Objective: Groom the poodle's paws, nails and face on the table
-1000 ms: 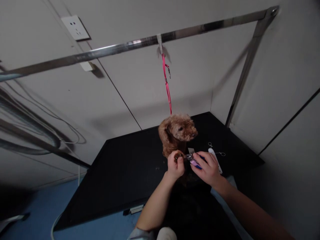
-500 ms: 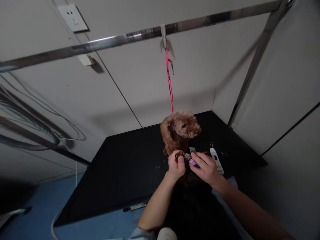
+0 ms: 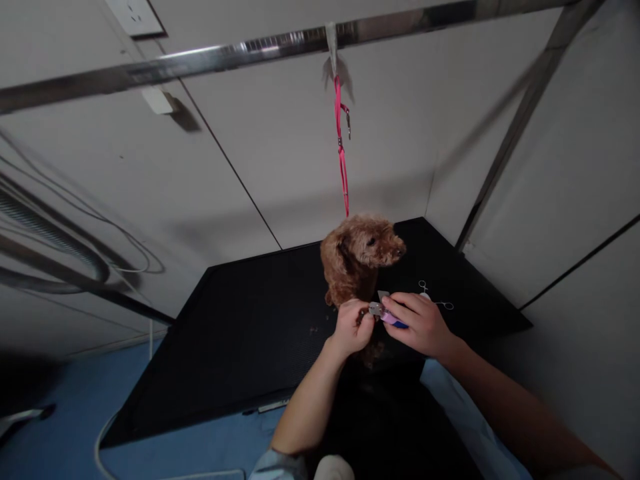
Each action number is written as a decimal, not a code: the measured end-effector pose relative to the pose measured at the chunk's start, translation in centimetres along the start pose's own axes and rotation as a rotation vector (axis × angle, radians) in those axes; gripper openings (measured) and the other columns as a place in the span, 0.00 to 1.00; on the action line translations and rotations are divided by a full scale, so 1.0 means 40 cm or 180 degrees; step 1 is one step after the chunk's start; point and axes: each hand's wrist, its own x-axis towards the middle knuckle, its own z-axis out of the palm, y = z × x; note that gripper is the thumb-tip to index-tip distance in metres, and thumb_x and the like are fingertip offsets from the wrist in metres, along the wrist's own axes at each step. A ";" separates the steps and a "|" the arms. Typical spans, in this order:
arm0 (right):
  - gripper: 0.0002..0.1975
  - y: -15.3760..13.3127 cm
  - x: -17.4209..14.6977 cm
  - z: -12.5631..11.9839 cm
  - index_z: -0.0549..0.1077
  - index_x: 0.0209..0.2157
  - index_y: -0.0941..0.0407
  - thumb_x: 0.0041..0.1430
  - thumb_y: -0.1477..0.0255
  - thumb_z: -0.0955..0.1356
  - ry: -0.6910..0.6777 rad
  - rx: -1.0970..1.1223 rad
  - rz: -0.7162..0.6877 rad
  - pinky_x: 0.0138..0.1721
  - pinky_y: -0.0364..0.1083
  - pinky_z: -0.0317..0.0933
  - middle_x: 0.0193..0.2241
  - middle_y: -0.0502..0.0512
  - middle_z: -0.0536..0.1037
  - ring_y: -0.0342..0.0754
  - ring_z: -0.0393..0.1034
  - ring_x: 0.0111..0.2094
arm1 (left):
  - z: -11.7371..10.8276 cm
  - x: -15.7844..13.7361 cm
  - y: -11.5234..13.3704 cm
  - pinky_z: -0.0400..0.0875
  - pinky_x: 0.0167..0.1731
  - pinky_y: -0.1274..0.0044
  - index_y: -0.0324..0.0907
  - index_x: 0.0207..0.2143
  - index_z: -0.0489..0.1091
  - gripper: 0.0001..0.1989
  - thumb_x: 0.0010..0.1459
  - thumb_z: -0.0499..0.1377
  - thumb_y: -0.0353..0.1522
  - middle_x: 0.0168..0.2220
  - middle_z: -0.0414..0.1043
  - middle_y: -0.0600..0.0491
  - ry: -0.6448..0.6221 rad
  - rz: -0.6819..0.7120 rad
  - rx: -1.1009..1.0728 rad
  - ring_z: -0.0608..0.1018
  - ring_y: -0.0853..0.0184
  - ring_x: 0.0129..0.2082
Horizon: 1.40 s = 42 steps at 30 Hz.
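Note:
A curly brown dog [image 3: 350,263] sits on the black table, its head turned to the right. My left hand [image 3: 353,327] is closed around one of the dog's paws, which is mostly hidden by my fingers. In my right hand [image 3: 420,323] is a pair of nail clippers [image 3: 393,319] with purple and blue handles. Their metal head is right at the paw, against my left fingertips; whether a claw is between the blades cannot be made out.
Scissors [image 3: 445,305] lie on the black grooming table [image 3: 250,333], partly behind my right hand. A pink leash [image 3: 343,153] hangs from the metal bar [image 3: 280,47] down behind the dog. Bits of loose fur lie near the dog. A ribbed hose [image 3: 50,230] is at left.
The metal head of the clippers has come closer to the paw in my left hand. My right hand now covers most of the white device beside the scissors. The view has tilted slightly.

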 end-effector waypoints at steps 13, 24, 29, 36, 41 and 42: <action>0.22 0.003 -0.017 -0.010 0.69 0.52 0.57 0.55 0.77 0.69 0.0078 -0.0145 0.0013 0.36 0.43 0.69 0.35 0.56 0.78 0.46 0.74 0.35 | -0.005 0.009 0.000 0.62 0.22 0.79 0.41 0.26 0.64 0.09 0.58 0.49 0.28 0.19 0.66 0.56 -0.0415 -0.0032 0.0018 0.68 0.72 0.19; 0.15 0.018 0.011 -0.048 0.74 0.47 0.57 0.57 0.73 0.67 -0.0502 -0.0399 -0.0439 0.33 0.44 0.65 0.36 0.56 0.78 0.45 0.72 0.31 | -0.010 0.019 0.001 0.58 0.23 0.79 0.41 0.22 0.62 0.12 0.59 0.49 0.29 0.16 0.62 0.58 -0.0935 0.0069 0.0160 0.64 0.73 0.17; 0.17 0.020 -0.017 -0.020 0.72 0.48 0.55 0.54 0.75 0.67 -0.0349 0.0320 0.0266 0.34 0.43 0.67 0.35 0.55 0.77 0.46 0.73 0.34 | -0.013 0.016 -0.004 0.60 0.24 0.77 0.41 0.25 0.64 0.14 0.62 0.46 0.33 0.18 0.64 0.55 -0.1037 0.0036 0.0306 0.66 0.71 0.19; 0.12 -0.046 -0.073 0.098 0.63 0.38 0.54 0.55 0.63 0.65 -0.0054 0.3579 0.3674 0.19 0.43 0.63 0.25 0.46 0.70 0.42 0.68 0.20 | 0.031 -0.005 -0.029 0.64 0.29 0.72 0.39 0.41 0.65 0.42 0.55 0.26 0.58 0.29 0.70 0.48 -0.1281 -0.0062 0.0113 0.71 0.64 0.26; 0.19 -0.072 -0.060 0.122 0.63 0.32 0.55 0.41 0.67 0.74 -0.0055 0.4193 0.4434 0.20 0.41 0.61 0.20 0.43 0.68 0.40 0.65 0.18 | 0.059 -0.009 -0.053 0.67 0.32 0.69 0.37 0.46 0.62 0.39 0.58 0.26 0.54 0.34 0.67 0.46 -0.1201 -0.0128 -0.0175 0.70 0.63 0.31; 0.18 -0.072 -0.057 0.122 0.64 0.31 0.56 0.41 0.68 0.74 -0.0133 0.4310 0.4537 0.20 0.41 0.61 0.19 0.43 0.68 0.40 0.65 0.18 | 0.056 -0.009 -0.052 0.68 0.33 0.68 0.37 0.47 0.62 0.37 0.60 0.27 0.52 0.35 0.67 0.45 -0.1230 -0.0135 -0.0204 0.71 0.62 0.33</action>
